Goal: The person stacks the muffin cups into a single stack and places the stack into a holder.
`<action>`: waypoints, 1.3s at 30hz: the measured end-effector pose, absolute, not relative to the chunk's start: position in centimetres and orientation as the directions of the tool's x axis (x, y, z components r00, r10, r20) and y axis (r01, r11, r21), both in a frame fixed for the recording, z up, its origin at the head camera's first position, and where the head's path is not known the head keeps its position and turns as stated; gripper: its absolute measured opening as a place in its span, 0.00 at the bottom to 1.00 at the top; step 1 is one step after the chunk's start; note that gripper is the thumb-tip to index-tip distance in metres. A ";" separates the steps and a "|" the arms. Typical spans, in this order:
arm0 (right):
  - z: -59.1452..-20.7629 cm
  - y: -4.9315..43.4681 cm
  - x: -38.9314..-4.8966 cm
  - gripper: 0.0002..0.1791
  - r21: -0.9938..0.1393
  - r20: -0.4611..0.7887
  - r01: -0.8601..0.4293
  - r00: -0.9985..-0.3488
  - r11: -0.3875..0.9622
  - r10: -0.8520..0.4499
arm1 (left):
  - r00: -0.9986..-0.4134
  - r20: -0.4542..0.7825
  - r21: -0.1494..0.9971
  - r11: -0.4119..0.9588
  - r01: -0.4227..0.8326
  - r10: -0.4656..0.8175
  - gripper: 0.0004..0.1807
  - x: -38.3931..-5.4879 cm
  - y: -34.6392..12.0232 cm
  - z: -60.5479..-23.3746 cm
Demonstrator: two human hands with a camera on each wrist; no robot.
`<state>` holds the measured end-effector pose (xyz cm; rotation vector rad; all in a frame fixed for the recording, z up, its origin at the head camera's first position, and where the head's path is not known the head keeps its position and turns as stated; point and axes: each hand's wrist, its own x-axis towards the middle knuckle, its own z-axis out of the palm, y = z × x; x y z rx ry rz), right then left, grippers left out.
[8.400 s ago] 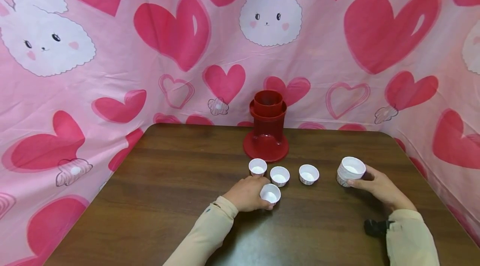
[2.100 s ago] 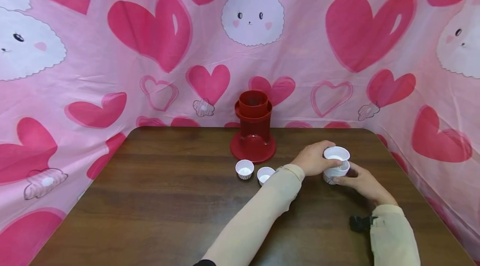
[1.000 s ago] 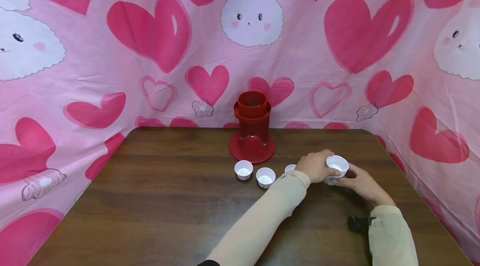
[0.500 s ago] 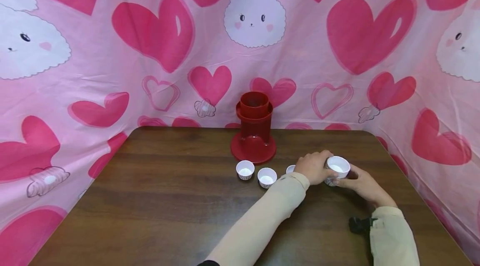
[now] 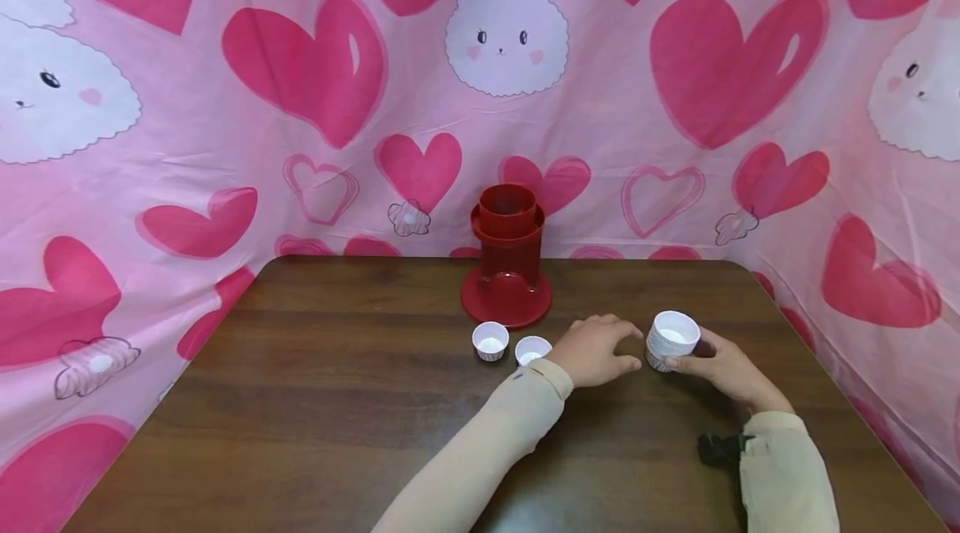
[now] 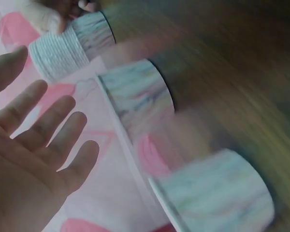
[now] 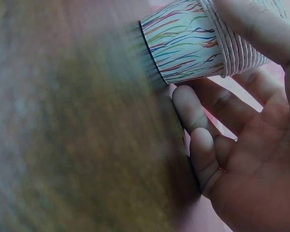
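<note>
My right hand (image 5: 723,370) grips a stack of white paper baking cups (image 5: 670,341) at the table's right side, thumb in front. The right wrist view shows coloured wavy lines on the lowest cup and several nested rims above it. My left hand (image 5: 596,349) is just left of the stack, fingers spread and holding nothing. Two loose baking cups stand upright to its left: a farther cup (image 5: 491,343) and a nearer cup (image 5: 531,347), partly covered by the left wrist. Another loose cup (image 6: 137,96) shows in the left wrist view, hidden behind my left hand in the head view.
A red plastic stand (image 5: 510,299) with a round base and cup-like top is at the back middle of the brown wooden table (image 5: 315,399). Pink heart-and-bunny cloth (image 5: 330,208) hangs behind and along the sides.
My left hand brought a loose cup to the stack and set it on top. It has now let go and moved left. My right hand keeps holding the stack.
</note>
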<state>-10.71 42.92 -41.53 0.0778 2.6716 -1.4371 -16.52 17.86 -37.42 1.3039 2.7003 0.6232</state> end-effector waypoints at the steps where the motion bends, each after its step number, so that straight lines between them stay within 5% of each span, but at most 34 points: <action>1: -41.6 42.9 -10.7 0.42 -0.828 -0.119 0.096 -0.993 0.553 -0.004 | -0.633 0.105 0.391 0.554 0.736 0.767 0.23 -16.6 17.4 -37.4; 22: -41.4 43.0 -10.7 0.44 -0.812 -0.120 0.090 -0.993 0.576 -0.014 | -0.743 -0.006 0.301 0.709 0.637 0.670 0.42 -18.9 9.1 -38.4; 39: -41.8 43.0 -10.7 0.44 -0.820 -0.112 0.087 -0.994 0.566 -0.009 | -0.780 -0.044 0.282 0.757 0.589 0.624 0.42 -19.2 7.1 -38.9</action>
